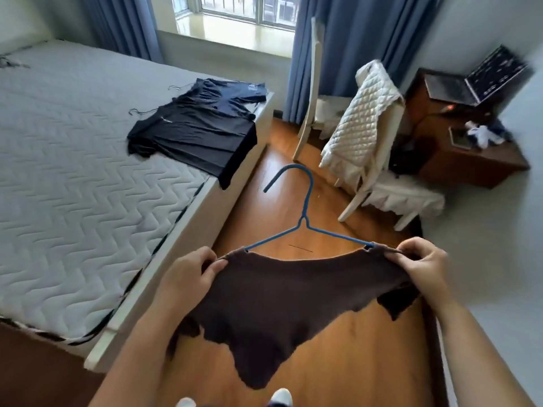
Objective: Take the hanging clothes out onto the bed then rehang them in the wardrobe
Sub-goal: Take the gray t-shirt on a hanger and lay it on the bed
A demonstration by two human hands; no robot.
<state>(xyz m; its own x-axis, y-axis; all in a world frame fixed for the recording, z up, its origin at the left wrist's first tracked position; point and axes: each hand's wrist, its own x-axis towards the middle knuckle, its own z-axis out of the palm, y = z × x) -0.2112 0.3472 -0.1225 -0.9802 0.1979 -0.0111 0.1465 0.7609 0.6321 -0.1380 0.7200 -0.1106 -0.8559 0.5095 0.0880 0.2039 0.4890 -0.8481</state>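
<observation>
Seemingly midway: left grip (194, 268) and right grip (420, 262) pinch the shoulders of a dark brown knit top (279, 304) on a thin blue wire hanger (305, 201), black cotton shirts (199, 127) lying on the white quilted bed (73, 171) beyond the left grip, rehanging undone.

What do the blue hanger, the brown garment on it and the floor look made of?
Blue hanger: thin wire, probably metal with blue coating; slim gauge, twisted neck.
Brown garment: soft matte fabric, maybe cotton knit; it drapes limply.
Floor: glossy wood or laminate; plank seams and sheen.
</observation>
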